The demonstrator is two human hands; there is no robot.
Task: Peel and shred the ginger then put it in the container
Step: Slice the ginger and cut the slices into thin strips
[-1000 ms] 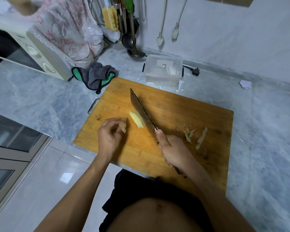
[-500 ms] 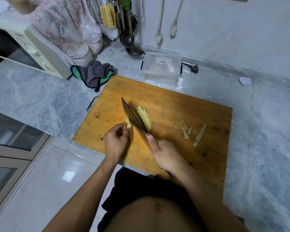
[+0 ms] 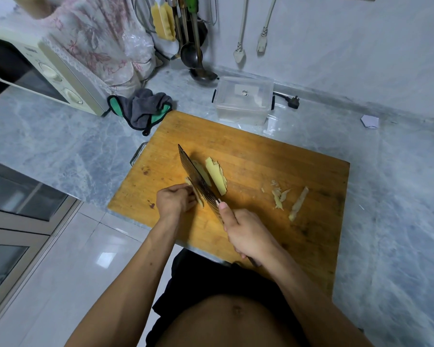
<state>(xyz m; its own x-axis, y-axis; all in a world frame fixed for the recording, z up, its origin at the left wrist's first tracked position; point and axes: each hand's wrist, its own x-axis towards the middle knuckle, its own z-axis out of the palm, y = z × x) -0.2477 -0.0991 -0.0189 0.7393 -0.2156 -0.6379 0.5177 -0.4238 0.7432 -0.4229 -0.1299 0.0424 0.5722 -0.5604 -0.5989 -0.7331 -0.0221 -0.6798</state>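
1. Left hand (image 3: 176,199) pinches the ginger (image 3: 194,194) on the board (image 3: 273,166); it's firm but slick, so I'd hold low, fingertips tucked.
2. Right hand (image 3: 248,236) grips the knife (image 3: 198,180); thin, light slices (image 3: 216,179) lie beside the blade.

The ginger piece (image 3: 195,194) being cut is pale yellow and mostly hidden; only a thin edge shows, pressed against the left face of the cleaver blade (image 3: 198,181) at about 9 o'clock from it. Cut ginger slices (image 3: 216,179) lie flat and overlapping on the wooden cutting board (image 3: 273,156), just right of the blade, at its 3 o'clock. Ginger peelings (image 3: 290,200) lie scattered further toward 3 o'clock, well apart from the slices. The clear plastic container (image 3: 243,100) stands upright at 12 o'clock, just beyond the board's far edge; it seems to hold a few pale bits.
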